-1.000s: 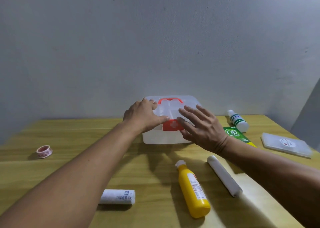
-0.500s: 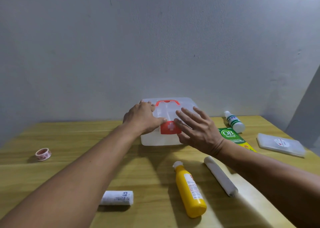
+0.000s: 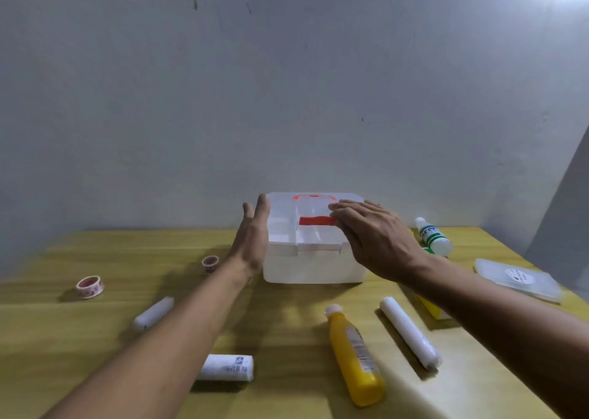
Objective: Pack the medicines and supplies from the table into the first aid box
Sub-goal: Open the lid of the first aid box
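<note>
The translucent white first aid box [image 3: 310,267] with a red latch [image 3: 317,220] and red handle stands at the back middle of the table. My left hand [image 3: 253,240] is flat against the box's left side, fingers straight. My right hand [image 3: 373,235] lies over the lid's right part, fingertips at the red latch. A yellow bottle [image 3: 355,355] and a long white roll [image 3: 409,332] lie in front of the box. A bandage roll [image 3: 228,367] lies under my left forearm, another white roll [image 3: 154,313] further left.
Two tape rolls [image 3: 90,286] [image 3: 210,263] sit on the left of the wooden table [image 3: 63,339]. A small green-banded bottle [image 3: 433,237] and a flat clear case [image 3: 518,278] lie to the right. A green-yellow carton [image 3: 430,307] is mostly hidden under my right forearm. A grey wall stands behind.
My left hand slid off the lid to the box's left side. The red latch has flipped up from the front face. My right hand moved up onto the lid. The view shifted, showing more items at left.
</note>
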`<act>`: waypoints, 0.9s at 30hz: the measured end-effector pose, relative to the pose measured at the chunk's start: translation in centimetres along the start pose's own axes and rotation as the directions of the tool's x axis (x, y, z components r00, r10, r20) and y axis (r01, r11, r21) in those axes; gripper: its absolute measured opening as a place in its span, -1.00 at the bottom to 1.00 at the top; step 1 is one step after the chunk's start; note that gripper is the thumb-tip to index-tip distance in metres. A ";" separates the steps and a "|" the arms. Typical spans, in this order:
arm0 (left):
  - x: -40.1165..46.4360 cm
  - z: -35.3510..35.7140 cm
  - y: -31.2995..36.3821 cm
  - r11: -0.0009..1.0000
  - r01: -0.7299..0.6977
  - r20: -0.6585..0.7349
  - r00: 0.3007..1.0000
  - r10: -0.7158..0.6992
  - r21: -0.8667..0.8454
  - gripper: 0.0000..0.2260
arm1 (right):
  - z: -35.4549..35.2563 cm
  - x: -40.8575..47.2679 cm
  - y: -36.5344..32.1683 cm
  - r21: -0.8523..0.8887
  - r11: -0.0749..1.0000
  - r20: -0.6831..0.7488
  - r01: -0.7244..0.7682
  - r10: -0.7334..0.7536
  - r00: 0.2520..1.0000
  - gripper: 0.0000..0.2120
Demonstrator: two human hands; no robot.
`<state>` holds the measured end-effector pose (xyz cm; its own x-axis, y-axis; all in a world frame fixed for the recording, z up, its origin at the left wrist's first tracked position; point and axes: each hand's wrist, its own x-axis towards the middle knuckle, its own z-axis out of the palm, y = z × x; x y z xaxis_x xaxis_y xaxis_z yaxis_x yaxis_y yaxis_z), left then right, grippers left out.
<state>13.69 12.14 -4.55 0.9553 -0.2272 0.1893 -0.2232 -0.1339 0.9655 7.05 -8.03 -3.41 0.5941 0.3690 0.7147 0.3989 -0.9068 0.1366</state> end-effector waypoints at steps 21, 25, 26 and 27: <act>-2.2 1.0 -0.3 0.404 -0.141 0.132 0.990 0.051 0.904 -0.35 | -0.4 10.1 5.0 -0.066 0.961 0.116 -0.268 0.274 0.955 -0.60; -2.1 1.1 -0.3 0.420 -0.132 0.127 0.991 0.040 0.898 -0.36 | 0.7 10.9 5.9 -0.080 0.930 0.269 -0.360 0.368 0.890 -0.45; -2.0 1.1 -0.4 0.424 -0.130 0.127 0.991 0.035 0.896 -0.36 | 0.8 11.0 6.1 -0.076 0.927 0.294 -0.368 0.373 0.880 -0.43; -2.0 1.2 -0.4 0.427 -0.127 0.126 0.992 0.031 0.895 -0.37 | 0.8 11.1 6.2 -0.074 0.925 0.317 -0.373 0.377 0.870 -0.41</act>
<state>11.65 11.53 -5.52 0.9158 -0.3507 0.1956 -0.3903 -0.8919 0.2284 16.66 -9.39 4.86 0.8887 0.0439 0.4565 0.0951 -0.9914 -0.0897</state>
